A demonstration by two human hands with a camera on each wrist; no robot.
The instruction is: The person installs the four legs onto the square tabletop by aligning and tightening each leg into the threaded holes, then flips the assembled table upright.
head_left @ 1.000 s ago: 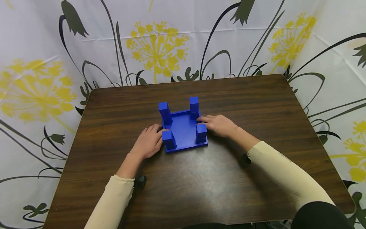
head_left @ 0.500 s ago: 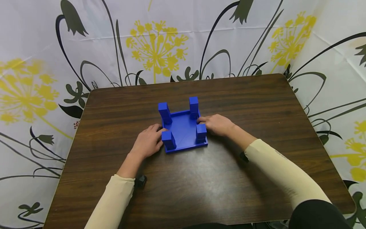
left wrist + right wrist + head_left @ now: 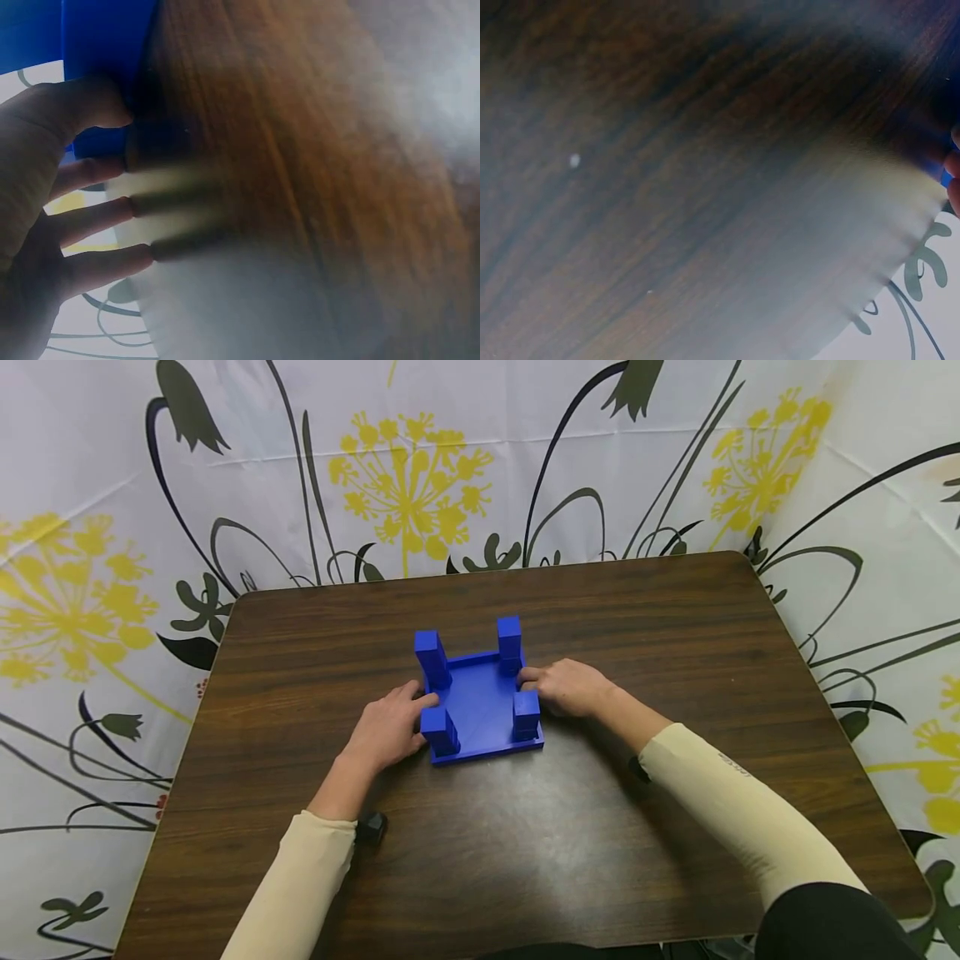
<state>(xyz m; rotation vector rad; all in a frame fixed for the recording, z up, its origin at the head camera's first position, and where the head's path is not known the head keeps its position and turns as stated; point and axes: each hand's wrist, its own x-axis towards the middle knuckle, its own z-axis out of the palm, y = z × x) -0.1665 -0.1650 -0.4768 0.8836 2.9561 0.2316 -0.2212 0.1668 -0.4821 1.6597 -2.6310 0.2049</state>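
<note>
A blue square tray-like piece (image 3: 481, 706) lies on the table with an upright block-shaped leg at each corner, like a small table turned upside down. My left hand (image 3: 384, 727) holds its left side, the thumb over the rim between the two left legs. In the left wrist view, the thumb (image 3: 97, 105) meets the blue edge while the lower fingers spread at the tabletop. On the opposite side my right hand (image 3: 572, 687) grips the right rim with bent fingers. Only the fingertips (image 3: 954, 169) show at the right wrist view's edge; their underside contact is hidden.
The brown wood-grain table (image 3: 637, 843) extends around the piece on all sides. A white curtain (image 3: 285, 468) with yellow and dark green flowers hangs along the table's back and sides. A dark wrist device (image 3: 371, 829) sits at the left sleeve cuff.
The blue piece has shifted very slightly toward me, with both hands at its sides. My right fingers have curled in more against the rim.
</note>
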